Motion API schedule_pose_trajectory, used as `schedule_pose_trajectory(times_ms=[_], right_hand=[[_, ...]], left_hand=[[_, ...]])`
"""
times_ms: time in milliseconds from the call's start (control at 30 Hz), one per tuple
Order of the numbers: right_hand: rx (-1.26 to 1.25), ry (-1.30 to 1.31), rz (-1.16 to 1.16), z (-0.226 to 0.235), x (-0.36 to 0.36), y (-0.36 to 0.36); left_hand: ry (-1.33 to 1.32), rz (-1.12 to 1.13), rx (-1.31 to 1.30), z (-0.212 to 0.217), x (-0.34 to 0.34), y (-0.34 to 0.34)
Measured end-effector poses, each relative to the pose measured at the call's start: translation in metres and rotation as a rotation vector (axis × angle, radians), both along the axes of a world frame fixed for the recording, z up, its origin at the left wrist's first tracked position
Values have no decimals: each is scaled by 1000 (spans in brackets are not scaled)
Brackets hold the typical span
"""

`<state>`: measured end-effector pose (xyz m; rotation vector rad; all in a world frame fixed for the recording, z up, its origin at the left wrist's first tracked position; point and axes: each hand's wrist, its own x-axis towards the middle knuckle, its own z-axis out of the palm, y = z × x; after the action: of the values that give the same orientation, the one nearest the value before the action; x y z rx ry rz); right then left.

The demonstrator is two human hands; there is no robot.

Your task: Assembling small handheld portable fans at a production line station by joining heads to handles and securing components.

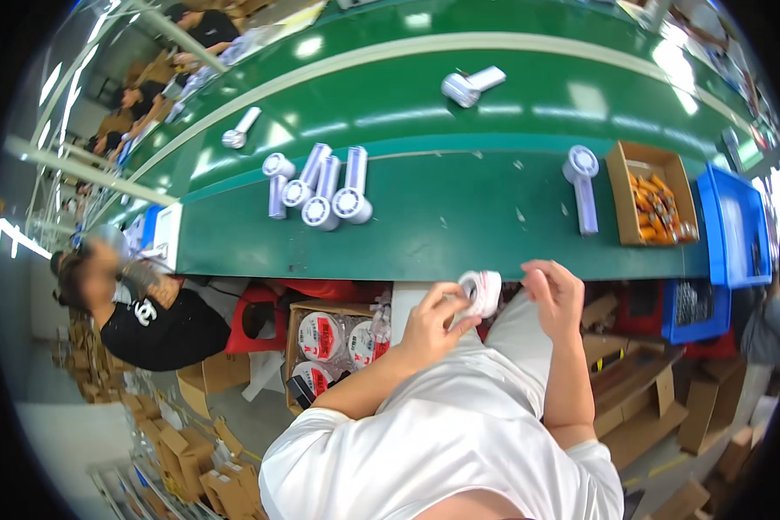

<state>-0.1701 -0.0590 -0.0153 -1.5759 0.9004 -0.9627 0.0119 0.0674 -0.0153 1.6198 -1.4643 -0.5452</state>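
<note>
Left hand (438, 322) grips a small white roll-shaped thing (485, 295) between thumb and fingers, above the lap at the near edge of the green table (468, 217); the right hand (556, 299) beside it is open, fingers half bent, apart from the roll-shaped thing. On the table, from the left, lie a cluster of white round-headed devices (325, 180), one similar single device (586, 195), a cardboard box (630, 212) of orange cylinders (655, 211), and a blue bin (726, 234).

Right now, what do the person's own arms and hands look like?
The left hand and right hand wear no gloves. The forearms are bare too, below loose, short white sleeves. No watch shows; rings are too small to tell.
</note>
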Motion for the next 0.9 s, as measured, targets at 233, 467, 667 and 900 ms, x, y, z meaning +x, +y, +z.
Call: schedule_pose_trajectory(times_ms=[233,467,667,900], right_hand=[[3,112,67,25,3,19],[-339,182,-102,25,3,30],[-488,266,-22,21,-9,9],[-674,666,-687,19,-118,-163]], left_hand=[[136,-101,-211,-1,-29,-29],[757,-101,-178,-1,-44,-42],[857,127,9,-26,-34,-59],[635,17,117,-36,-4,-55]])
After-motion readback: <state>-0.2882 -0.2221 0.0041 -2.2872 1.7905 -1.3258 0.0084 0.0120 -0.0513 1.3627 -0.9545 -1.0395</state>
